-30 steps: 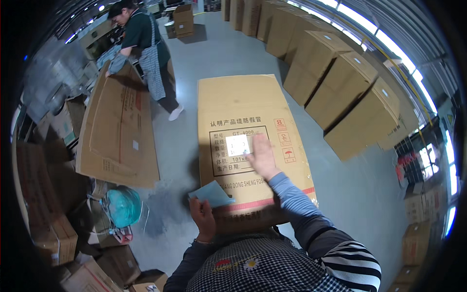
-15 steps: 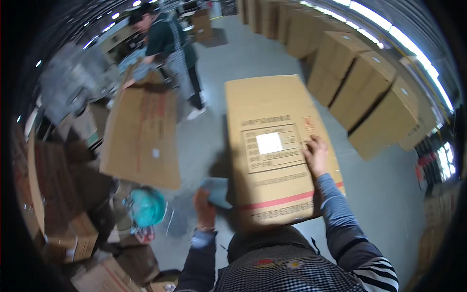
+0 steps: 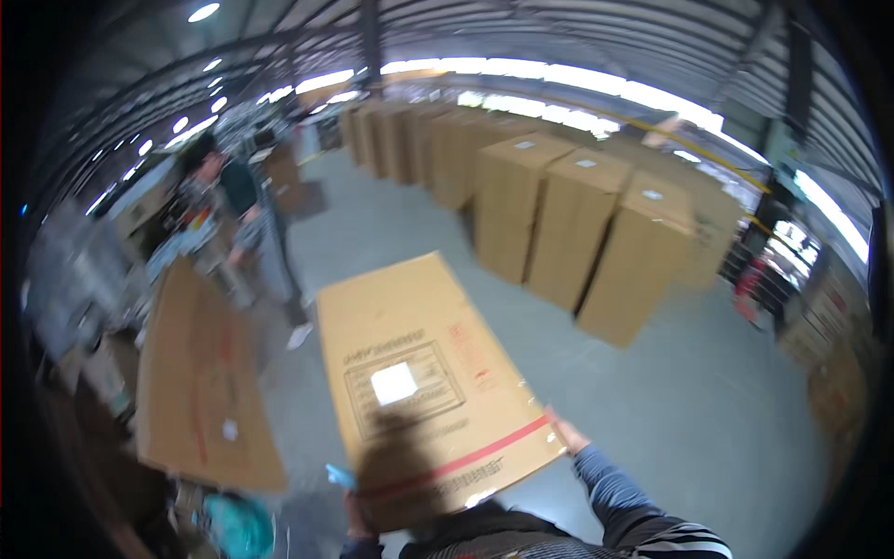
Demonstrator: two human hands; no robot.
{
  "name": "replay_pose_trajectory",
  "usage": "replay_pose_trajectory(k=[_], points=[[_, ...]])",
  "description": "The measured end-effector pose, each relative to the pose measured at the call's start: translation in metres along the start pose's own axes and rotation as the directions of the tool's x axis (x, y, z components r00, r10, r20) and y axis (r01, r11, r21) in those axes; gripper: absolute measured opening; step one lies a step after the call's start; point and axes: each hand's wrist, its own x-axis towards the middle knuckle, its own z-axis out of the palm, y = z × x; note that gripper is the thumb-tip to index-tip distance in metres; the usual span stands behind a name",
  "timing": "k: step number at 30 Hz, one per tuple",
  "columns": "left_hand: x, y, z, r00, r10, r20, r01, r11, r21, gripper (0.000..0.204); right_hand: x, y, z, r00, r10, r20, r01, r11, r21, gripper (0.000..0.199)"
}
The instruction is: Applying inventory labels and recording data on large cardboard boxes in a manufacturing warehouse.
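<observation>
A large brown cardboard carton [image 3: 438, 373] with a red stripe, printed black text and a white label stands in front of me, its near end close to my body. My right hand [image 3: 568, 435] grips its right edge near the stripe, fingers against the side. At the near left corner is my left hand [image 3: 354, 511], blurred and partly hidden, with a light-blue flat piece [image 3: 339, 476] sticking out of it beside the carton. Whether the left hand also presses on the carton, I cannot tell. My shadow falls across the carton's near part.
Tall closed cartons [image 3: 643, 252] stand in a row along the right. To the left a large brown carton [image 3: 200, 382] leans, with a co-worker [image 3: 247, 214] behind it. A teal bundle [image 3: 238, 526] lies low at the left, near piled cardboard. Grey floor [image 3: 680, 401] runs between.
My view has swung up and to the right. My right hand has gone from the carton's top face to its right edge. My left hand has come to the carton's left corner. The co-worker has straightened up.
</observation>
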Motion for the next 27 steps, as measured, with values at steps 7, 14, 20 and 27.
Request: replay_pose_trajectory(k=[7, 14, 20, 27], points=[[0.049, 0.041, 0.132, 0.985, -0.076, 0.156, 0.128, 0.925, -0.357, 0.042, -0.083, -0.017, -0.127, 0.999, 0.032, 0.037, -0.047, 0.859, 0.51, 0.058], [0.051, 0.16, 0.339, 0.852, 0.189, 0.488, -0.095, 0.973, -0.21, 0.036, -0.226, 0.037, -0.231, 0.92, -0.157, -0.36, 0.358, 0.712, 0.604, 0.064], [0.051, 0.175, 0.542, 0.661, -0.149, 0.735, 0.355, 0.926, -0.132, 0.034, -0.315, 0.031, -0.3, 0.727, -0.189, -0.66, 0.573, 0.696, 0.432, 0.076], [0.079, 0.187, 0.768, 0.467, -0.184, 0.865, 0.439, 0.898, -0.046, 0.034, -0.324, -0.006, -0.413, 0.551, -0.127, -0.825, 0.587, 0.761, 0.275, 0.072]])
